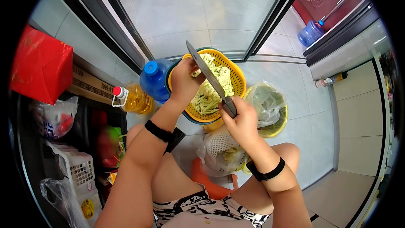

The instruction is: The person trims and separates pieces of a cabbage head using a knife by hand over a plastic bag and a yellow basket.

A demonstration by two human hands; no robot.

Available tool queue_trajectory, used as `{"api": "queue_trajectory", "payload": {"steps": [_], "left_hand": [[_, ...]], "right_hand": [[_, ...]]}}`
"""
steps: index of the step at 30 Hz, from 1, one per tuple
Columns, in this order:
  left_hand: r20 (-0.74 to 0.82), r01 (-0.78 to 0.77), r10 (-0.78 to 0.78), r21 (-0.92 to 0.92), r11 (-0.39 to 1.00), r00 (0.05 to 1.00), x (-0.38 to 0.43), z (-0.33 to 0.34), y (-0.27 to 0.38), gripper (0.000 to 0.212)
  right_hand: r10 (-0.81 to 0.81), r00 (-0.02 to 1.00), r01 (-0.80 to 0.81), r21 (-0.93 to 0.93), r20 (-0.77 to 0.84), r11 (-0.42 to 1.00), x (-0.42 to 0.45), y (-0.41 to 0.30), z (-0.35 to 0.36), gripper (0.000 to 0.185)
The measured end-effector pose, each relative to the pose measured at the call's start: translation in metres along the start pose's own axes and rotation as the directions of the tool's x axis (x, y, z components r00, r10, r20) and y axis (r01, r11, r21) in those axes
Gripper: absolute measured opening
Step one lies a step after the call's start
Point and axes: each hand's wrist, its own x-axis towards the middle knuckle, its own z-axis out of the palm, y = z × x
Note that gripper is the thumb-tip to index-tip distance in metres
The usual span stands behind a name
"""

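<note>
In my right hand (243, 118) is a kitchen knife (207, 71), gripped by its dark handle. Its long blade points up and to the left over a yellow plastic colander (238, 72). Cauliflower florets (210, 96) fill much of the colander, which sits inside a dark teal basin (168, 84). My left hand (187, 77) is over the colander's left side, fingers curled close behind the blade. Whether a floret is between those fingers is hidden. Below the colander, a clear plastic bag (221, 164) holds a white foam net (223, 144) and some greenish vegetable pieces.
A lined waste bin (286, 117) stands right of the colander. To its left are a blue water jug (155, 82) and an oil bottle (139, 98). A dark shelf at left holds a white plastic basket (79, 174) and a red bag (41, 66). Sliding-door tracks (275, 58) cross beyond.
</note>
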Motion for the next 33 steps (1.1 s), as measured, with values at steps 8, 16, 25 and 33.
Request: {"api": "queue_trajectory", "payload": {"steps": [8, 16, 25, 33], "left_hand": [[-0.146, -0.185, 0.201, 0.118, 0.976, 0.969, -0.006, 0.005, 0.004, 0.018], [-0.108, -0.262, 0.290, 0.216, 0.941, 0.951, -0.010, 0.012, 0.000, 0.030], [-0.072, -0.262, 0.272, 0.129, 0.957, 0.960, -0.016, 0.015, 0.012, 0.029], [-0.061, -0.272, 0.286, 0.177, 0.946, 0.956, -0.020, 0.013, 0.015, 0.034]], "right_hand": [[-0.085, 0.996, 0.082, -0.149, -0.012, 0.985, -0.004, -0.004, -0.001, 0.025], [-0.071, 0.997, 0.068, -0.158, -0.015, 0.985, -0.003, -0.009, -0.001, 0.026], [-0.005, 1.000, 0.003, -0.054, -0.028, 0.999, 0.004, -0.012, -0.007, 0.023], [-0.016, 1.000, 0.019, -0.133, 0.023, 0.991, 0.005, -0.007, -0.004, 0.021]]}}
